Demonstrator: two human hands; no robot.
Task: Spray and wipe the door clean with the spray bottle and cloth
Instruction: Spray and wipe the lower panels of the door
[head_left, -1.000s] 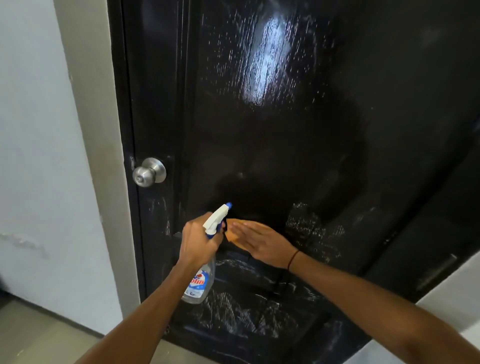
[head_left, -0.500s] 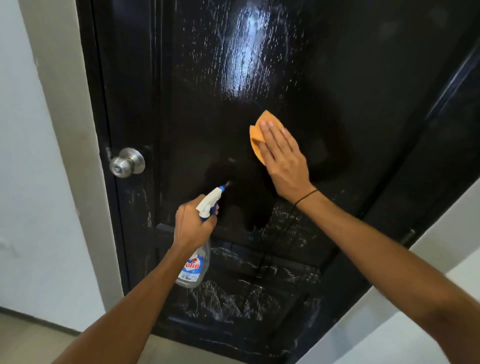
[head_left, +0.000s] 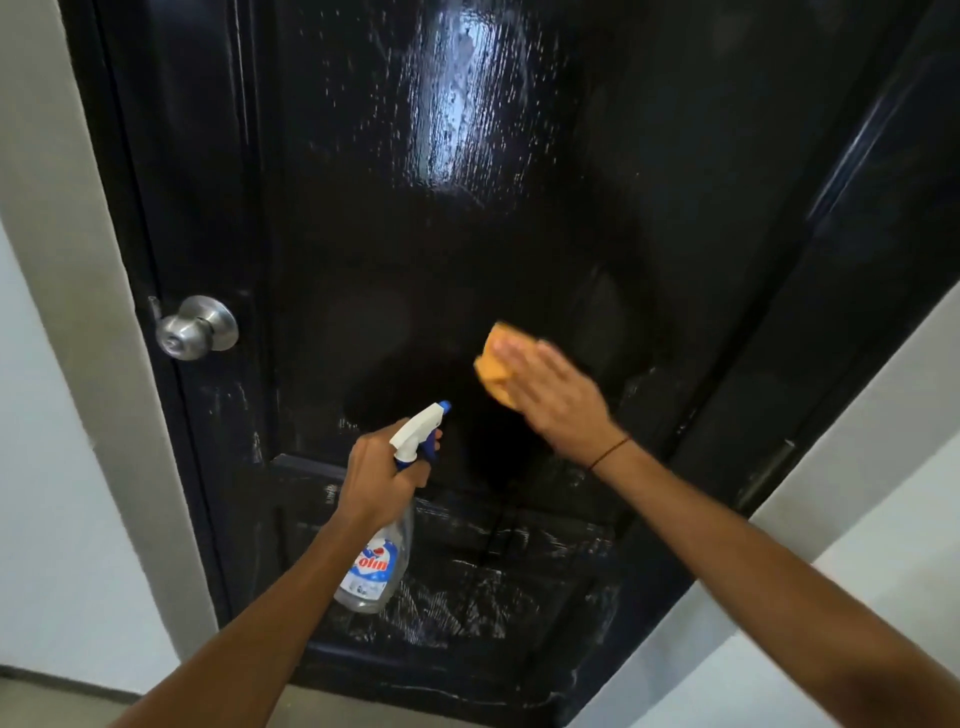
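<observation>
Pressing the orange cloth (head_left: 496, 366) flat against the black door (head_left: 597, 234), my right hand (head_left: 553, 392) lies over it with fingers straight and spread, so only the cloth's left part shows past my fingertips. Both sit in the lower middle of the door's large upper panel, which is glossy and speckled with wet streaks near its top.

My left hand (head_left: 376, 480) grips the neck of the spray bottle (head_left: 382, 540), fingers curled round it below the white trigger head, whose blue nozzle points at the door. The clear bottle body with its blue and red label hangs tilted below my fist, in front of the door's lower panel, where whitish smears show. I cannot tell whether the bottle touches the door.

A silver door knob (head_left: 196, 328) sits near the door's left edge. A thin dark band (head_left: 610, 452) circles my right wrist.
</observation>
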